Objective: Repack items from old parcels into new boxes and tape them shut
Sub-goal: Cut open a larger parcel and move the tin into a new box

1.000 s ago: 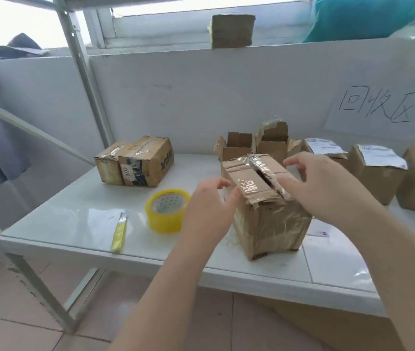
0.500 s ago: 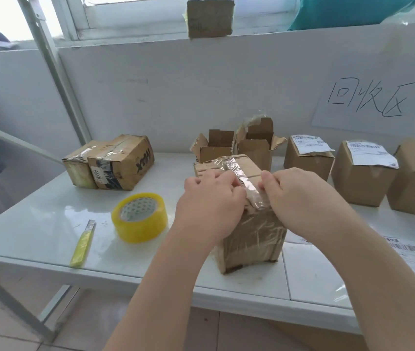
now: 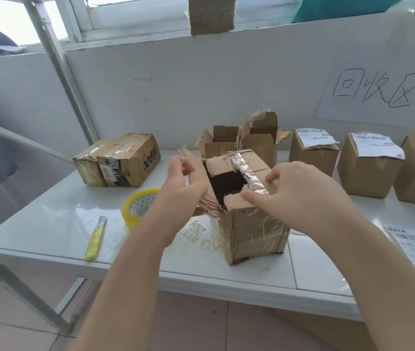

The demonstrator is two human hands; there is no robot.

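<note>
Old parcel (image 3: 252, 231): upright at the front centre of the table (image 3: 49, 224), top partly torn open. Left hand (image 3: 178, 198) grips left flap (image 3: 197, 171), which is bent outward. Right hand (image 3: 302, 196) pinches taped right flap (image 3: 249, 173). Best handling: spread the flaps evenly and keep the base from tipping.

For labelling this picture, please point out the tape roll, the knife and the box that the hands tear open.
tape roll (image 3: 128, 219), head view, its yellow outer wall
knife (image 3: 95, 241), head view, its yellow handle
box (image 3: 254, 234), head view, its taped side wall
</note>
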